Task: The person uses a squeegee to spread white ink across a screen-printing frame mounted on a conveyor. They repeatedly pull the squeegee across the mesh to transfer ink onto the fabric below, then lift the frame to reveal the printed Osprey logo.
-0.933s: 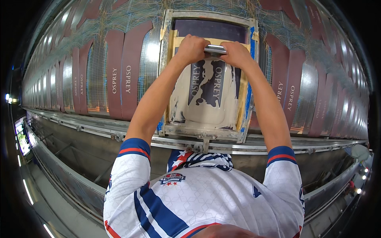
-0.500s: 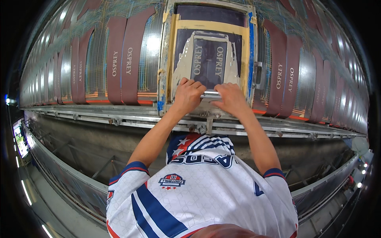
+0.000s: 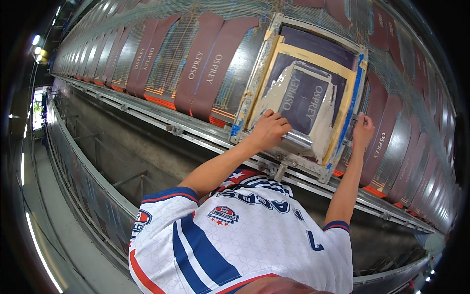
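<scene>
A screen-printing frame with metal edges and yellow and blue tape lies over the long table. Pale grey ink is spread on its dark mesh around a window with lettering. My left hand is closed on the left end of a metal squeegee, which rests across the near end of the mesh. At the frame's right side, my right hand is curled round the side handle, which the fingers mostly hide.
Maroon cut fabric pieces with pale lettering lie in rows on the shiny table on both sides. A metal rail with clamps runs along the near edge. Beyond an aisle to the left stands another long table.
My right hand has left the squeegee and moved right to the frame's side handle. My left hand stays on the squeegee. The whole view has turned, so the frame appears tilted and farther right.
</scene>
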`<action>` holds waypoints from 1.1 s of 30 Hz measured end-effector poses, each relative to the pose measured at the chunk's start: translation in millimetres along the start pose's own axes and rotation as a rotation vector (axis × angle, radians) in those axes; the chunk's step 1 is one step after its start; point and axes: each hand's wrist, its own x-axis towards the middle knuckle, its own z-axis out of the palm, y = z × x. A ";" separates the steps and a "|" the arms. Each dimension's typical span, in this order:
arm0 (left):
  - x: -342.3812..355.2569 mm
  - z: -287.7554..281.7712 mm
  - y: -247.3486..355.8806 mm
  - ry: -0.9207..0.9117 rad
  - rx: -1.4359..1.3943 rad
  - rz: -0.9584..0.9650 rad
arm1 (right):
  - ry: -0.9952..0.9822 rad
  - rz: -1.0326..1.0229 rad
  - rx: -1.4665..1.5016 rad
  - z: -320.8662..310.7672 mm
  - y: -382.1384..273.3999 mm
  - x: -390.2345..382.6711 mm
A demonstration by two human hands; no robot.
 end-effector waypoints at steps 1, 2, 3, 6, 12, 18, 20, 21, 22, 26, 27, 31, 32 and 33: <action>-0.8 -4.4 -4.5 0.001 -0.017 0.002 | 0.018 -0.024 -0.049 1.5 -8.9 -1.9; -1.4 -9.6 -7.8 0.022 -0.034 0.000 | 0.037 -0.045 -0.066 0.1 -18.3 -4.1; -1.0 -15.0 -11.3 0.052 -0.062 0.024 | 0.031 -0.046 -0.049 -0.2 -27.5 -5.4; -20.5 -50.8 -53.8 -0.021 0.037 -0.070 | 0.025 -0.223 -0.044 60.3 -55.0 -42.7; -83.7 -136.8 -196.2 -0.017 0.062 0.001 | 0.091 -0.266 0.180 214.7 -138.2 -137.9; -147.3 -187.4 -241.2 -0.017 0.083 0.046 | 0.108 -0.189 0.158 266.3 -194.9 -180.1; -166.3 -190.5 -244.3 -0.018 0.083 0.075 | 0.057 -0.147 0.136 272.9 -191.7 -179.4; -172.9 -188.8 -245.5 -0.034 0.084 0.079 | 0.106 -0.145 0.078 276.3 -187.8 -177.0; -179.0 -186.4 -246.7 -0.040 0.078 0.086 | 0.143 -0.182 0.042 279.1 -183.2 -174.3; -188.7 -178.1 -253.6 -0.089 0.117 0.084 | 0.150 -0.213 -0.015 286.4 -175.8 -166.4; -186.0 -177.6 -255.3 -0.084 0.114 0.083 | 0.075 -0.090 -0.004 285.8 -176.9 -166.2; -136.9 -172.3 -276.6 -0.048 0.090 0.067 | -0.064 -0.045 -0.105 269.5 -186.1 -168.0; -113.6 -170.3 -288.5 -0.019 0.130 0.094 | -0.085 -0.020 -0.184 264.8 -190.7 -166.6; -91.6 -168.3 -299.5 0.009 0.157 0.118 | -0.111 0.011 -0.269 258.9 -195.3 -165.9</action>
